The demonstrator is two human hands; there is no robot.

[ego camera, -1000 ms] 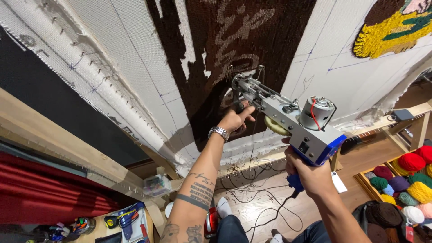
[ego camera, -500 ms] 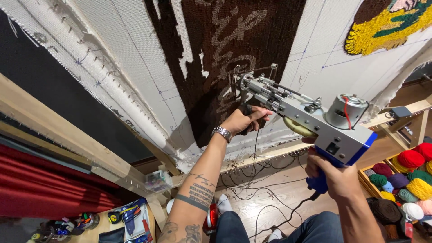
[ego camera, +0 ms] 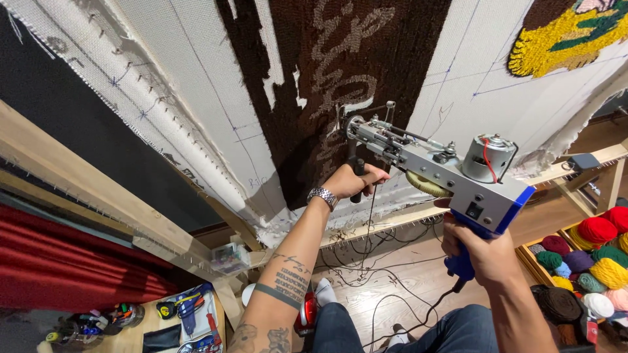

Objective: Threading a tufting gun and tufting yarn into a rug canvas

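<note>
The left hand (ego camera: 350, 183) is clenched around the black front grip of the tufting gun (ego camera: 435, 167), whose tip meets the brown tufted patch (ego camera: 340, 85) of the stretched cloth (ego camera: 196, 85). Further right, the right hand (ego camera: 481, 252) grasps the gun's blue rear handle from below, with yarn balls (ego camera: 589, 252) near it.

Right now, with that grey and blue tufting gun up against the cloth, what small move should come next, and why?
Probably ease the grey and blue tufting gun along the edge of the dark brown tufted patch. Its tip sits on that patch, bare white backing cloth lies beside it, and the left hand and right hand both grip its handles.
</note>
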